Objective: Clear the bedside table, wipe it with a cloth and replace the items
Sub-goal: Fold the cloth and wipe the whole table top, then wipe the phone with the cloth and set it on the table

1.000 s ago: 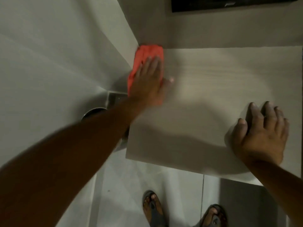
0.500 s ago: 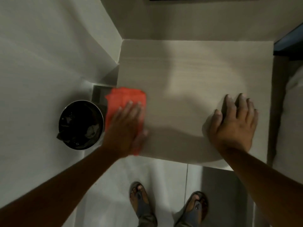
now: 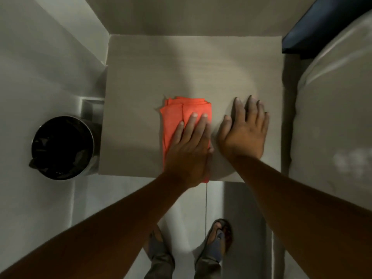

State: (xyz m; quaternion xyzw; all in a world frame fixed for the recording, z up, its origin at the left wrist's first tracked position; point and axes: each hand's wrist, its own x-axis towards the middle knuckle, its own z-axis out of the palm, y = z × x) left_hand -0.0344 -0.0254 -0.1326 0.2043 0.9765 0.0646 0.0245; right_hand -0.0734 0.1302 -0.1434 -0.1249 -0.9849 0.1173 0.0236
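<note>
The bedside table (image 3: 181,67) has a pale wood-grain top with nothing standing on it. A folded orange-red cloth (image 3: 177,113) lies flat near the middle of its front half. My left hand (image 3: 189,150) presses down on the cloth with its fingers stretched out and its palm over the cloth's near part. My right hand (image 3: 244,129) rests flat on the bare top just right of the cloth, fingers spread, holding nothing. A thin thread hangs from the cloth past the table's front edge.
A round black waste bin (image 3: 62,148) with a dark liner stands on the floor left of the table. A bed with pale bedding (image 3: 332,117) borders the right side. White walls close the left and back. My sandalled feet (image 3: 215,244) stand on the tiled floor in front.
My left hand has swept the cloth from the back left corner to the front left edge, then right to the middle front. My right hand has stayed flat on the table's front right.
</note>
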